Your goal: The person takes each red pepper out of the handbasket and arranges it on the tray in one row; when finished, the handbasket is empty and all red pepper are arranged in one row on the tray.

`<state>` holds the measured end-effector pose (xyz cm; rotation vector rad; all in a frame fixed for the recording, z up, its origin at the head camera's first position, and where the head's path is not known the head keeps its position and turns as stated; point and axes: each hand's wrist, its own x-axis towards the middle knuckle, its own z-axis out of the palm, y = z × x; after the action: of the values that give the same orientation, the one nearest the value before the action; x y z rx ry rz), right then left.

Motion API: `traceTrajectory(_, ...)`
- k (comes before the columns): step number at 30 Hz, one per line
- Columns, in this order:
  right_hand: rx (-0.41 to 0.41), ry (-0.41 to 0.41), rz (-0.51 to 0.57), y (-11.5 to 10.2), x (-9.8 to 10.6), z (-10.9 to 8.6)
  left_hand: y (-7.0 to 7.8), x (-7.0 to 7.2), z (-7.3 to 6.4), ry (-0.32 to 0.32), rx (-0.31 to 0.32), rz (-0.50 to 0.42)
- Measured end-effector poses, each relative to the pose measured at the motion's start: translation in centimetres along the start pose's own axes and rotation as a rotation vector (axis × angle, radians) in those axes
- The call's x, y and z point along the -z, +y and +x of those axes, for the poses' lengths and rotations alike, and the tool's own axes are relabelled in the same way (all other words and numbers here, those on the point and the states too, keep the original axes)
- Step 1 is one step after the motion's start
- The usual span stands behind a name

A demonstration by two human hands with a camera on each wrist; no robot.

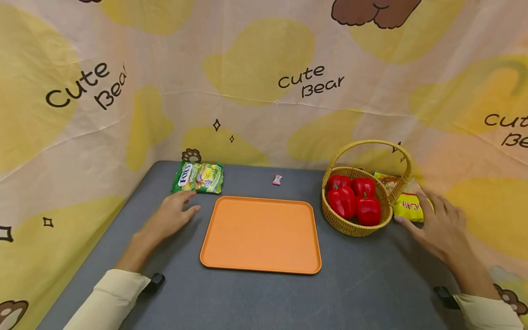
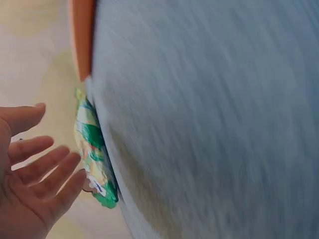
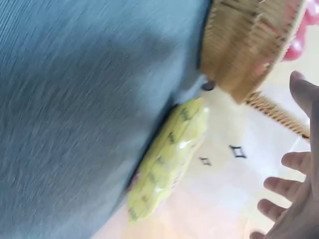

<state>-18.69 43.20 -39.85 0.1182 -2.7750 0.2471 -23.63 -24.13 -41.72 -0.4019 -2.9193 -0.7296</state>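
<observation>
My left hand (image 1: 171, 215) hovers near a green bag of Fox's candy (image 1: 200, 178) at the table's back left, fingers loosely spread and holding nothing. In the left wrist view, the candy bag (image 2: 94, 152) appears just past the fingertips. On the other side, my right hand (image 1: 441, 224) reaches beside a yellow snack bag (image 1: 408, 206), which it partly covers in the head view. Its fingers are relaxed, and the right wrist view shows a gap between them and the yellow bag (image 3: 167, 162). A wicker basket (image 1: 356, 229) with several red bell peppers (image 1: 342, 201) stands left of that hand.
An orange rectangular tray (image 1: 261, 236) lies flat in the middle of the grey table (image 1: 280, 298). Behind it is a small pink wrapped candy (image 1: 277, 179). The basket's tall handle (image 1: 367, 143) arches upward. Patterned fabric (image 1: 247, 68) encloses the back and sides.
</observation>
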Motion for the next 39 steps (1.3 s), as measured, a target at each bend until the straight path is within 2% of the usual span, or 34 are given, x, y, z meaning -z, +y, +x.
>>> traceTrajectory(2,0.051,0.071,0.044,-0.8,0.2,0.1,0.2,-0.1,0.0,0.006,0.008,-0.072)
traceTrajectory(5,0.136,0.175,0.121,-2.2,0.3,0.4,0.6,-0.5,-0.1,-0.024,0.044,-0.162)
traceTrajectory(8,0.186,0.217,0.204,-4.0,0.5,0.8,0.8,-1.0,0.1,-0.074,0.081,-0.243)
traceTrajectory(10,0.179,0.187,0.276,-5.4,0.8,1.1,1.0,-1.3,0.2,-0.103,0.094,-0.284)
traceTrajectory(14,0.126,0.062,0.419,-8.0,1.2,1.8,1.1,-1.8,0.6,-0.143,0.117,-0.374)
traceTrajectory(20,0.097,-0.086,0.542,-10.7,0.6,3.7,1.6,-2.2,0.9,-0.208,0.188,-0.495)
traceTrajectory(27,0.083,-0.202,0.578,-12.1,-0.3,5.5,1.9,-2.5,1.0,-0.241,0.215,-0.531)
traceTrajectory(32,0.067,-0.227,0.582,-12.5,-0.9,6.2,1.9,-2.7,1.2,-0.261,0.192,-0.550)
traceTrajectory(39,0.035,-0.245,0.498,-12.7,-1.3,6.2,1.9,-3.0,1.4,-0.289,0.176,-0.585)
